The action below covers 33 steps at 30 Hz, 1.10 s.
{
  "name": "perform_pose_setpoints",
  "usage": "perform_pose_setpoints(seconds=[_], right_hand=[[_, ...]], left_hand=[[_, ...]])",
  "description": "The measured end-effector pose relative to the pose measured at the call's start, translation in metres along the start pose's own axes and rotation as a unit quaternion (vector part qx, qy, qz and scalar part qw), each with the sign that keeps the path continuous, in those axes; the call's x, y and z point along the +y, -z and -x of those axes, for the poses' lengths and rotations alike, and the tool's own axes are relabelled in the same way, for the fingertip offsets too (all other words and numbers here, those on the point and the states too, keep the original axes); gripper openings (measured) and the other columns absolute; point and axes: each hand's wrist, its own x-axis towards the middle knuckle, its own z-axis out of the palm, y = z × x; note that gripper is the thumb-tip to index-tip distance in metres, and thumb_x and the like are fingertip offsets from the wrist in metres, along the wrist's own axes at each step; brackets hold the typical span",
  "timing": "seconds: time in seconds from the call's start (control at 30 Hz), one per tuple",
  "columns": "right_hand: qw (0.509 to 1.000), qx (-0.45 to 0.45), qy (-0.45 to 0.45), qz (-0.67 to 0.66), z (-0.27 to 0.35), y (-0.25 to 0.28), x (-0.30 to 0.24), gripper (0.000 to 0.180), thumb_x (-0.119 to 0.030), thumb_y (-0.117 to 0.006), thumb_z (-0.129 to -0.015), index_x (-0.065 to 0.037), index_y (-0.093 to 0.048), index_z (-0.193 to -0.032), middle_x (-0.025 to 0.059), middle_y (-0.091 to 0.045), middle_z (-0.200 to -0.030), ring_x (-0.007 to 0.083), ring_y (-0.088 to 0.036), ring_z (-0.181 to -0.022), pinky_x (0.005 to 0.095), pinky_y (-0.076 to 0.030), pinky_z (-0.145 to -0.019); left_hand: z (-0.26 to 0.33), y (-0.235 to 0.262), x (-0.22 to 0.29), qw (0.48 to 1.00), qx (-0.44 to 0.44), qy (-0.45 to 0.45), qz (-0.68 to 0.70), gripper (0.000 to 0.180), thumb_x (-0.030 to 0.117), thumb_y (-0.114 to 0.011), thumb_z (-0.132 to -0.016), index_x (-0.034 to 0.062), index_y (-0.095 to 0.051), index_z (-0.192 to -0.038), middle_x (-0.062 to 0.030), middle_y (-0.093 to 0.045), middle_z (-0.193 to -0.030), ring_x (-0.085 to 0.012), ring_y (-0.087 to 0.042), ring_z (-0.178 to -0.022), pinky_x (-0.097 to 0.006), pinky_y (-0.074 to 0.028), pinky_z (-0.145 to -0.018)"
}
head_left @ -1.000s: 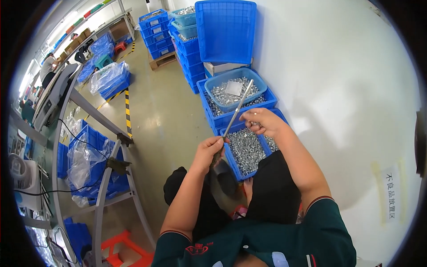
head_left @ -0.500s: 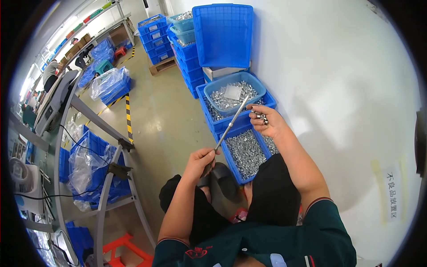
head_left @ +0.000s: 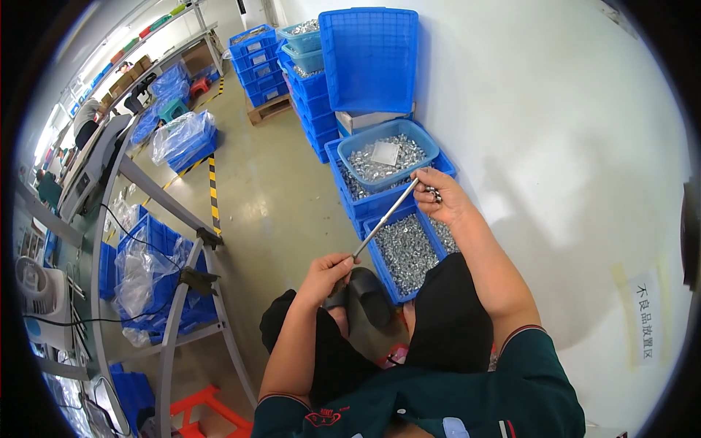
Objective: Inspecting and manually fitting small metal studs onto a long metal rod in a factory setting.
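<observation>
Silvery metal, a slim rod (head_left: 385, 220) slants between the hands near a blue bin (head_left: 380, 267) of small parts. The left hand (head_left: 326, 279) grips its lower end; the right hand (head_left: 443, 197) has thumb and forefinger at its upper tip, other fingers curled around metal pieces (head_left: 434, 195). Beyond sits a light-blue basin (head_left: 374, 184).

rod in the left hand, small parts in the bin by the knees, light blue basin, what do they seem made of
Rod: probably metal, smooth and satin, from its grey sheen. Small parts: likely bright metal, perhaps plated, from their silvery glints. Light blue basin: apparently plastic, smooth, from its even colour and rounded, moulded-looking rim.
</observation>
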Motion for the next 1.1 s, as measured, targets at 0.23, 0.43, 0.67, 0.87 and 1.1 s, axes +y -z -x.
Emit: perform_pose_setpoints(seconds=[0.23, 0.43, 0.67, 0.87, 1.1], right_hand=[[0.965, 0.079, 0.066, 0.240, 0.003, -0.005, -0.005, 0.015, -0.013, -0.064, -0.079, -0.003, -0.056, -0.087, 0.0007, -0.048, -0.067, 0.0036, -0.039, -0.048, 0.0150, -0.022, -0.037], [0.979, 0.056, 0.071, 0.184, 0.004, -0.011, 0.001, 0.014, -0.014, -0.065, -0.079, -0.004, -0.056, -0.085, 0.0002, -0.049, -0.066, 0.0032, -0.039, -0.048, 0.0156, -0.022, -0.036], [0.952, 0.048, -0.044, 0.300, 0.001, -0.036, 0.033, 0.019, -0.018, -0.069, -0.077, -0.005, -0.059, -0.086, -0.0004, -0.048, -0.063, 0.0036, -0.037, -0.045, 0.0168, -0.019, -0.036], [0.932, 0.015, -0.116, 0.344, -0.001, -0.027, 0.040, 0.022, -0.018, -0.066, -0.079, -0.004, -0.062, -0.094, -0.0014, -0.047, -0.062, 0.0038, -0.035, -0.047, 0.0181, -0.019, -0.038], [0.937, -0.024, -0.152, 0.313, 0.001, -0.026, 0.035, 0.019, -0.022, -0.063, -0.082, -0.005, -0.062, -0.090, -0.0015, -0.047, -0.061, 0.0038, -0.034, -0.046, 0.0180, -0.018, -0.038]], left_hand=[[0.000, 0.002, 0.000, 1.000, 0.005, -0.014, -0.024, 0.025, 0.021, -0.052, -0.089, 0.0003, -0.061, -0.098, 0.0032, -0.050, -0.060, -0.0037, -0.039, -0.049, -0.020, -0.028, -0.045], [-0.008, -0.002, -0.005, 0.999, 0.005, -0.039, -0.013, 0.025, 0.021, -0.051, -0.089, -0.0010, -0.061, -0.097, 0.0025, -0.050, -0.061, -0.0040, -0.041, -0.054, -0.019, -0.031, -0.050], [-0.025, -0.023, 0.003, 0.999, 0.018, -0.032, 0.033, 0.024, 0.023, -0.051, -0.089, 0.0017, -0.060, -0.096, 0.0013, -0.050, -0.061, -0.0043, -0.040, -0.046, -0.019, -0.029, -0.041], [-0.041, -0.036, 0.004, 0.996, 0.021, -0.020, 0.084, 0.023, 0.025, -0.050, -0.090, 0.0044, -0.059, -0.096, 0.0003, -0.051, -0.062, -0.0048, -0.040, -0.043, -0.019, -0.028, -0.038], [-0.045, -0.038, 0.004, 0.995, 0.023, -0.030, 0.097, 0.023, 0.024, -0.049, -0.090, 0.0042, -0.059, -0.095, -0.0004, -0.050, -0.061, -0.0065, -0.039, -0.041, -0.020, -0.029, -0.036]])
